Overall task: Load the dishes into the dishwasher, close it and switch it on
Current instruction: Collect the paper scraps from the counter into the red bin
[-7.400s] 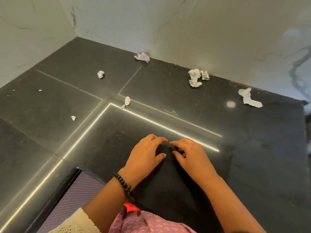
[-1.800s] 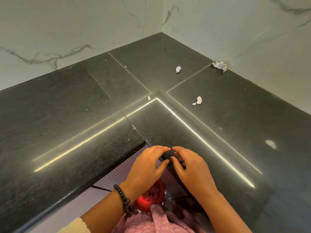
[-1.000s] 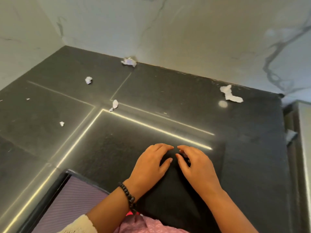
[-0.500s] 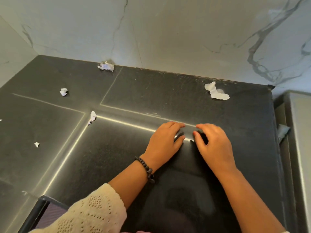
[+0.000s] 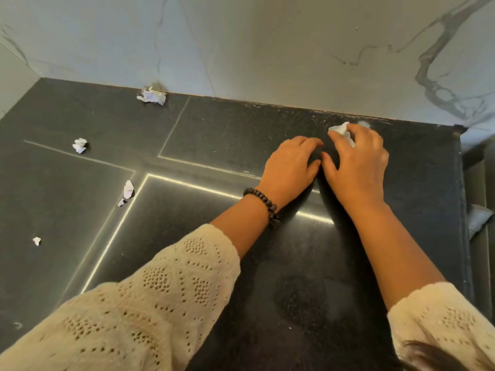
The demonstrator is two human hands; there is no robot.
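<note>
Countertop (image 5: 80, 263) of dark polished stone fills the view, meeting a pale veined wall (image 5: 267, 44) behind. Cream knit sleeves (image 5: 150, 298) cover both forearms. Left hand (image 5: 289, 164) lies palm down, fingers loosely curved, holding nothing visible. Right hand (image 5: 357, 162), just beside it, curls its fingers over a crumpled paper scrap (image 5: 341, 129) near the wall; whether it grips the scrap I cannot tell. Smaller scraps lie scattered: one by the wall (image 5: 152, 96), others well left (image 5: 79, 145) (image 5: 128, 189). Dishwasher and dishes are out of view.
</note>
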